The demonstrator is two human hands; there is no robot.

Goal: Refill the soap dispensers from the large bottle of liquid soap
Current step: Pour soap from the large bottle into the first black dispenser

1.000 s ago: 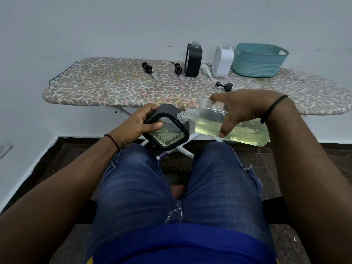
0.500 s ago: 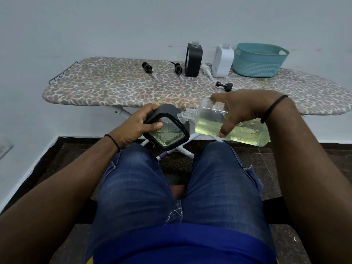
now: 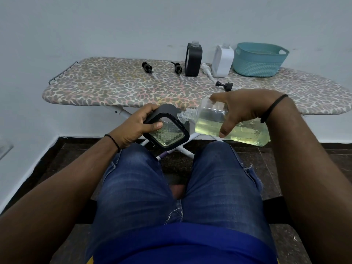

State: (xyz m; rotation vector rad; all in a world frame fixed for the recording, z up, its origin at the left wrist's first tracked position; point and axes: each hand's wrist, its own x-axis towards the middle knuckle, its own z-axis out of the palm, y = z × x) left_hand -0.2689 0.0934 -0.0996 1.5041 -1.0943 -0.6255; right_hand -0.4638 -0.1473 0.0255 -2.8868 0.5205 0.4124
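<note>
My left hand (image 3: 136, 125) grips a black-framed dispenser (image 3: 167, 133) with a clear ribbed window, tilted above my knees. My right hand (image 3: 243, 109) holds the large clear bottle (image 3: 224, 124) of yellowish soap on its side, its open threaded neck (image 3: 185, 114) against the dispenser's top corner. On the ironing board (image 3: 114, 86) stand a second black dispenser (image 3: 193, 60) and a white dispenser (image 3: 222, 60), both without pumps. Two black pumps (image 3: 147, 68) (image 3: 177, 68), a white pump (image 3: 206, 70) and a black cap (image 3: 224, 85) lie beside them.
A teal basket (image 3: 259, 60) sits at the board's back right by the wall. The board's white legs (image 3: 182, 149) cross just beyond my knees. Dark tiled floor (image 3: 62, 157) lies below, and my jeans-clad thighs fill the foreground.
</note>
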